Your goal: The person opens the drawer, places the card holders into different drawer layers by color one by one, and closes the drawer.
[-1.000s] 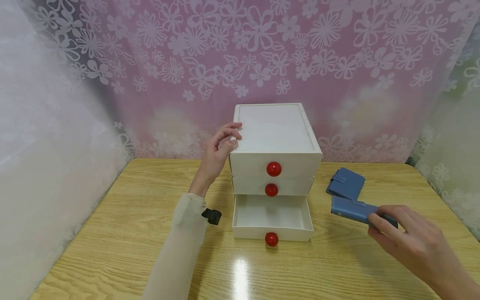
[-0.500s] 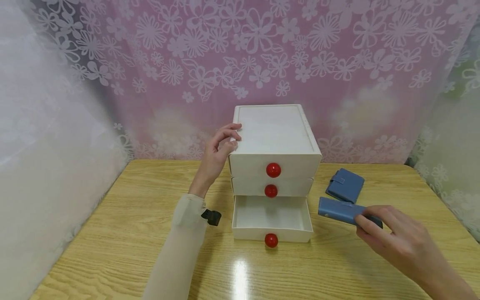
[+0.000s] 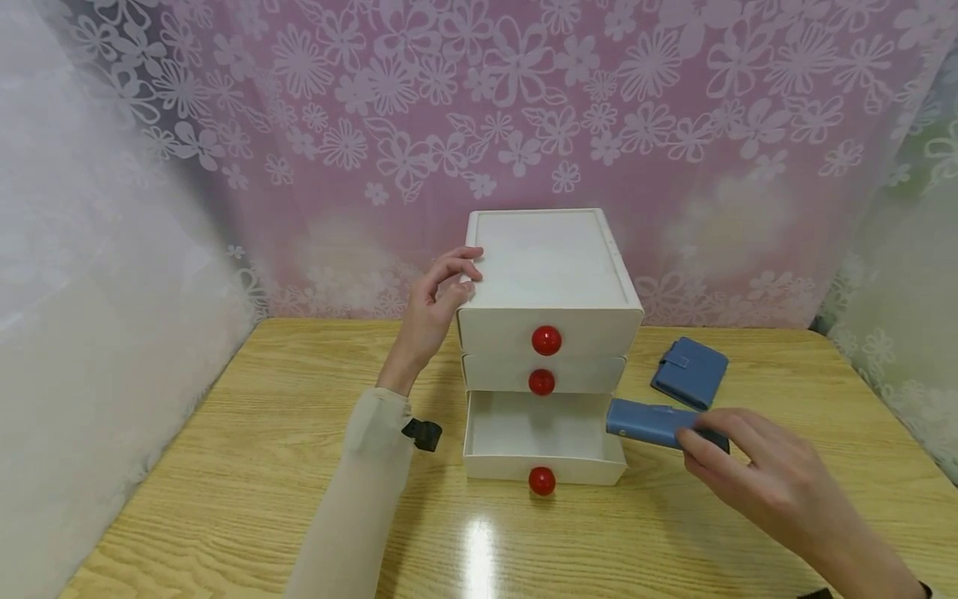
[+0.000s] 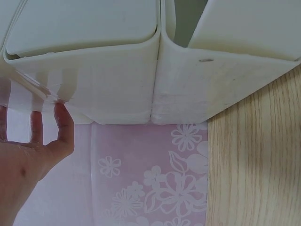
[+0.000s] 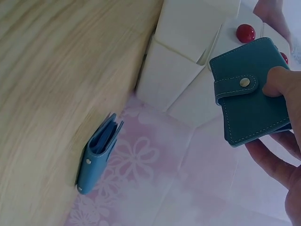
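Observation:
My left hand (image 3: 437,304) rests its fingertips on the top left edge of a white drawer unit (image 3: 550,258) with round red knobs. In the left wrist view, the fingers (image 4: 64,127) touch the unit's side wall. My right hand (image 3: 756,474) pinches a blue wallet (image 3: 647,423) between thumb and fingers, level with the pulled-out bottom drawer (image 3: 539,470). The wallet's near end overlaps the drawer's right wall in the head view. A snap strap closes this wallet (image 5: 249,94) in the right wrist view. Behind it, a second blue wallet (image 3: 692,372) lies on the table.
The wooden table (image 3: 247,466) carries the drawer unit near its back edge. A pink flowered curtain (image 3: 374,166) hangs behind. The upper two drawers, with red knobs (image 3: 546,340), are pushed in.
My right hand has moved left with the wallet, from beside the second wallet to the open drawer's right side. The left hand has stayed on the unit.

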The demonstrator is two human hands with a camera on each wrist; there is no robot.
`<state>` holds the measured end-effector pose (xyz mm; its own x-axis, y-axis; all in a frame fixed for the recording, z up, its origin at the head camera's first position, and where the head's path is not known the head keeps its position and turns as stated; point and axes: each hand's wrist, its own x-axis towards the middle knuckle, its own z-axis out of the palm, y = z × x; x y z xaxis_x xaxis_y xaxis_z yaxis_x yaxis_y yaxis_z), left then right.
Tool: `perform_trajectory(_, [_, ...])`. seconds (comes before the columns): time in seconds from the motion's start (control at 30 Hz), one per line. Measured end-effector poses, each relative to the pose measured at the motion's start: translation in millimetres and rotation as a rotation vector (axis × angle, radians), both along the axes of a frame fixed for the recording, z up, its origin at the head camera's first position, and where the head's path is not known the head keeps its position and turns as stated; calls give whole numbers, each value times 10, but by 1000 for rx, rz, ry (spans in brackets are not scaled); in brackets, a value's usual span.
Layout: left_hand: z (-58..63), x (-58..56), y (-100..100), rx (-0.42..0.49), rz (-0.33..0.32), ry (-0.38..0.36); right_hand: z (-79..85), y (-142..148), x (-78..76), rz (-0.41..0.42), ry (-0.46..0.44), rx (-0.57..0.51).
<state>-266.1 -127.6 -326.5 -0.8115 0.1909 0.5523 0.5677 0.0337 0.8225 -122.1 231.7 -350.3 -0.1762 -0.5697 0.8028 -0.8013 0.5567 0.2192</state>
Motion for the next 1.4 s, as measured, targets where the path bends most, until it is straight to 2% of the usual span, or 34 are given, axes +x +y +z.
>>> perform_trajectory(0.33, [-5, -2, 0, -5, 4, 2, -22, -89, -37, 1, -7, 37])
perform_trajectory(0.6, [0, 1, 5, -7, 5, -3, -46, -213, -81, 53, -3, 28])
perform_trajectory(0.77, [4, 1, 8, -5, 4, -11, -59, -262, -97, 50, -14, 58])
perform_trajectory(1.4, [-4, -2, 4, 10, -5, -3, -213, -466, -216, 75, -12, 81])
